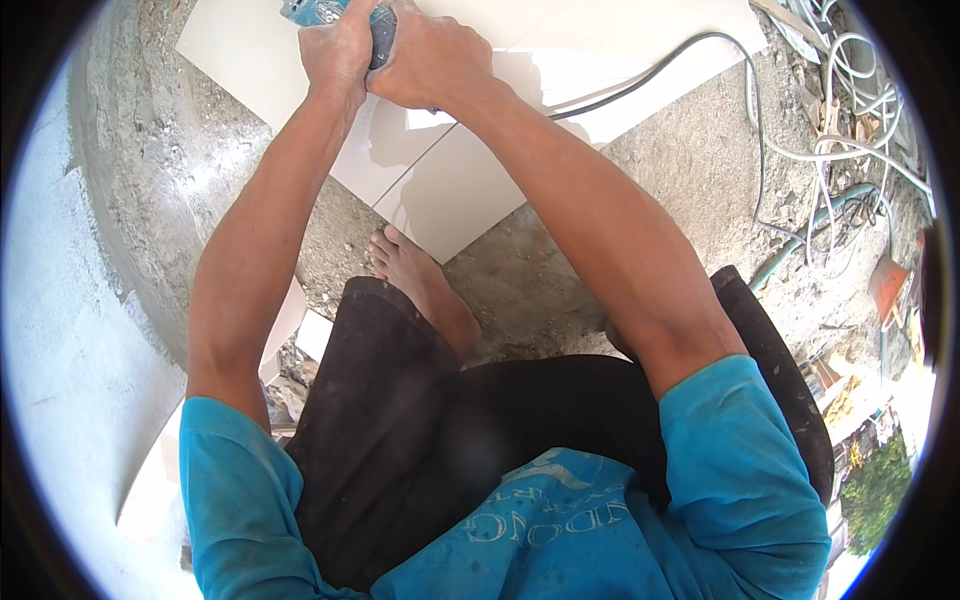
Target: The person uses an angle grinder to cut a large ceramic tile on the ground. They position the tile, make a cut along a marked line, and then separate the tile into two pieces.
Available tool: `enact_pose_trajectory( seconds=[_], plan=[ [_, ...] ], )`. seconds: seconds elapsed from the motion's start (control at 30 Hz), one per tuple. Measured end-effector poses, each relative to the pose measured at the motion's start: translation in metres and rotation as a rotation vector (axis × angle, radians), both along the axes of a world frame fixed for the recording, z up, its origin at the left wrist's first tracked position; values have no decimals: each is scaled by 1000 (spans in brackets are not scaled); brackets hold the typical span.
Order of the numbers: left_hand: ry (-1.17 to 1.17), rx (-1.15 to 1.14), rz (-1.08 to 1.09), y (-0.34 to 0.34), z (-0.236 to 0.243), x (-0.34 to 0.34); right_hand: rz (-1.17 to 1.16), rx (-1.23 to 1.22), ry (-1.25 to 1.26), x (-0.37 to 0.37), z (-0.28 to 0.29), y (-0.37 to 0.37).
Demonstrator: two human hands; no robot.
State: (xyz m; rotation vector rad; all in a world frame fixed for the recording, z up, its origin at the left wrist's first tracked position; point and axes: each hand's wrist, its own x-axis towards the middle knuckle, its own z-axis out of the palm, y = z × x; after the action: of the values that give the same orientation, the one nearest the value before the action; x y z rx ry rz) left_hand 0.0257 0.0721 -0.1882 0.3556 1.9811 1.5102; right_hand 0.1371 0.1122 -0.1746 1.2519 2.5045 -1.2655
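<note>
The pale tiles (475, 200) spread under and ahead of your hands, with a straight dark seam running between them and a near corner pointing back toward you. Rough ground (650, 160) borders both sides of them; a bare foot (425, 285) stands just beside the near edge, behind your hands. Well to the right of your hands lies a tangle of white cables (832, 140). A dark cord (690, 45) comes from beneath your right forearm and crosses the tiles rightward.

The power tool (382, 40) is in your hands, above the tiles: blue toward the front, dark at the back, its far end cut off by the frame. Your left hand (335, 50) and right hand (435, 60) are both curled closed around it, side by side; some fingertips are hidden.
</note>
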Motion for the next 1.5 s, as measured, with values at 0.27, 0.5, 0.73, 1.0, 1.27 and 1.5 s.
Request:
enact_pose_trajectory(
  seconds=[0.27, 0.5, 0.73, 1.0, 1.27, 1.5],
  plan=[
    [-10, 25, -10, -4, 2, 7, 2, 25, 8, 4, -6, -4],
    [18, 17, -2, -6, -2, 13, 3, 30, 0, 12, -6, -8],
    [4, 34, 23, -8, -9, 17, 1, 39, -4, 18, -6, -10],
    [11, 38, 9, -10, -10, 25, -10, 40, -9, 26, -7, -12],
    [30, 42, -2, -13, -12, 30, -5, 14, -6, 32, -6, -12],
    [11, 21, 36, -15, -16, 34, -66, 28, 218, 47, 16, -9]
  ],
)
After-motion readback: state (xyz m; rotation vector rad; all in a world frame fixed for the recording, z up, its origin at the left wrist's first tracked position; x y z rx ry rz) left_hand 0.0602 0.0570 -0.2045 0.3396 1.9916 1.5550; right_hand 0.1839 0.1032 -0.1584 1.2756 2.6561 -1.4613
